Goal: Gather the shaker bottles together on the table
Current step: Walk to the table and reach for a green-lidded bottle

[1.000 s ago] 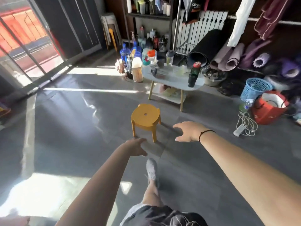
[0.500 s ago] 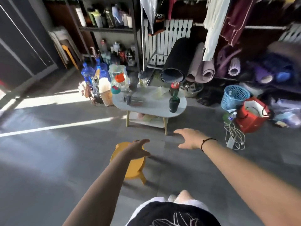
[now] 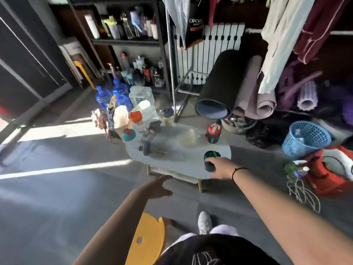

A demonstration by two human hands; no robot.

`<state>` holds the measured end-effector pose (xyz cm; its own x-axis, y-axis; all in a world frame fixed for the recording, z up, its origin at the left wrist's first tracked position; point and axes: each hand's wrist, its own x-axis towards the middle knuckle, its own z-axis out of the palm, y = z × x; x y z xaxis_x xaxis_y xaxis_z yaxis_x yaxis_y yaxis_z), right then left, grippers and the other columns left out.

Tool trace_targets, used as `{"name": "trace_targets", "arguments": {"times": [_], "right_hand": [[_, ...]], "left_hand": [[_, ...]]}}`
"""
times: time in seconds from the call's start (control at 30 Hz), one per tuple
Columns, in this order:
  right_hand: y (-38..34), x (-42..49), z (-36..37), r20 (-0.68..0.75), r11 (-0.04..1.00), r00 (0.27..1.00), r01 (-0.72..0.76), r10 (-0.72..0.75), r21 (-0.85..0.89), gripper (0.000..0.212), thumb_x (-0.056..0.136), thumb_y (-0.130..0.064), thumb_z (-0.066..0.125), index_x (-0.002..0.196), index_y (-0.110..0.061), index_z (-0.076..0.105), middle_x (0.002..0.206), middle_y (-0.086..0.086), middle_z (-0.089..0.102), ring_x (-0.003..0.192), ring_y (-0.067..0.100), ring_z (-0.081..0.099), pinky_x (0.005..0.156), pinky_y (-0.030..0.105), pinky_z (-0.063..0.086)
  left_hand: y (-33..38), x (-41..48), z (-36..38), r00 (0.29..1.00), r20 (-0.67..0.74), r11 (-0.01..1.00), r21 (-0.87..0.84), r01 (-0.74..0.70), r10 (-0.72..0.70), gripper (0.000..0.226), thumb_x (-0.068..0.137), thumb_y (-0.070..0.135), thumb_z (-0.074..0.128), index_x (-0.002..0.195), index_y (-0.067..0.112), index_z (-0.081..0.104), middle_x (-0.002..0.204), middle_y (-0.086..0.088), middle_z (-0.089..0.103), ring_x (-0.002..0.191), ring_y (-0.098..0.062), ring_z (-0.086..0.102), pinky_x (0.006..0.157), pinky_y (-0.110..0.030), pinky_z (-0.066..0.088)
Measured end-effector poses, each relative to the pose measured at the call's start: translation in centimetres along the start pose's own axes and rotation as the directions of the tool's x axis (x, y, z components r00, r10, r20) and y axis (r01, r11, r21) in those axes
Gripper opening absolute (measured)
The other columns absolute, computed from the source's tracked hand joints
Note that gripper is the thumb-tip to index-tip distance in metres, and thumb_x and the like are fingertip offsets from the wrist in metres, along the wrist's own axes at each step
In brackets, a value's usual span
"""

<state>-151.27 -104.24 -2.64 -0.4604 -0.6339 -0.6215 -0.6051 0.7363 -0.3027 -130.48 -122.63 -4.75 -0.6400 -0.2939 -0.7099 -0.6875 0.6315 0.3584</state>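
A low white table (image 3: pixel 191 165) stands ahead. At its near right edge is a dark green shaker bottle (image 3: pixel 211 156); my right hand (image 3: pixel 222 168) has its fingers and thumb curled around the bottle's side. Behind it stands a black shaker with a red lid (image 3: pixel 214 133). On the left side are a clear shaker with an orange lid (image 3: pixel 136 119) and a teal-lidded one (image 3: pixel 129 134). A clear shaker (image 3: pixel 152 148) lies flat on the table. My left hand (image 3: pixel 160 186) hovers open, fingers spread, just before the table's front edge.
A yellow stool (image 3: pixel 147 240) is by my left leg. Right of the table on the floor are a blue basket (image 3: pixel 305 138), a red bag (image 3: pixel 328 175) and a coiled cable (image 3: pixel 303 194). Rolled mats (image 3: pixel 229 88), blue water jugs (image 3: pixel 103 95) and a bottle shelf (image 3: pixel 124 41) stand behind.
I have stepped past the stool up to the table. My right hand has reached forward onto the green shaker bottle. My left hand has moved ahead toward the table's edge.
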Motion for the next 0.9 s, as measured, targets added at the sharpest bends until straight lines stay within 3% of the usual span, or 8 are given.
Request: {"name": "trace_targets", "arguments": {"times": [0.23,0.53,0.7,0.9], "right_hand": [[-0.6,7.9,-5.3,0.075,0.993,0.994,0.090,-0.085,-0.078,0.075,0.098,-0.026,0.067,0.165,-0.030,0.034,0.163,0.010,0.049,0.133,0.033,0.064,0.114,0.047,0.056],[-1.7,12.6,-6.1,0.116,0.987,0.984,0.146,-0.138,-0.065,0.073,0.101,-0.028,0.067,0.166,-0.030,0.033,0.164,0.011,0.048,0.144,0.033,0.054,0.117,0.046,0.051],[-0.1,14.8,-7.3,0.053,0.998,0.998,0.036,-0.038,0.049,0.066,0.104,-0.030,0.066,0.164,-0.026,0.039,0.165,0.011,0.049,0.146,0.033,0.053,0.122,0.046,0.048],[0.7,16.8,-6.4,-0.159,0.956,0.967,-0.156,0.199,0.246,0.066,0.103,-0.027,0.063,0.165,-0.025,0.037,0.169,0.007,0.045,0.153,0.031,0.043,0.121,0.047,0.047]], "left_hand": [[1.2,4.0,-5.6,0.993,-0.109,0.997,-0.070,0.045,-0.053,0.074,0.107,0.025,0.073,0.170,0.020,0.035,0.173,-0.018,0.038,0.160,-0.036,0.038,0.135,-0.043,0.032],[0.8,8.0,-10.4,0.994,-0.084,0.997,0.004,0.074,-0.073,0.074,0.108,0.025,0.071,0.171,0.022,0.033,0.174,-0.018,0.036,0.157,-0.037,0.042,0.132,-0.042,0.034],[0.5,12.9,-13.0,0.999,-0.039,0.995,0.097,0.006,-0.002,0.068,0.108,0.029,0.070,0.169,0.025,0.039,0.174,-0.016,0.042,0.155,-0.035,0.047,0.132,-0.042,0.039],[0.1,19.3,-17.0,0.978,0.098,0.875,0.436,-0.208,0.184,0.065,0.112,0.034,0.062,0.171,0.029,0.035,0.180,-0.007,0.035,0.165,-0.031,0.033,0.139,-0.048,0.027]]}}
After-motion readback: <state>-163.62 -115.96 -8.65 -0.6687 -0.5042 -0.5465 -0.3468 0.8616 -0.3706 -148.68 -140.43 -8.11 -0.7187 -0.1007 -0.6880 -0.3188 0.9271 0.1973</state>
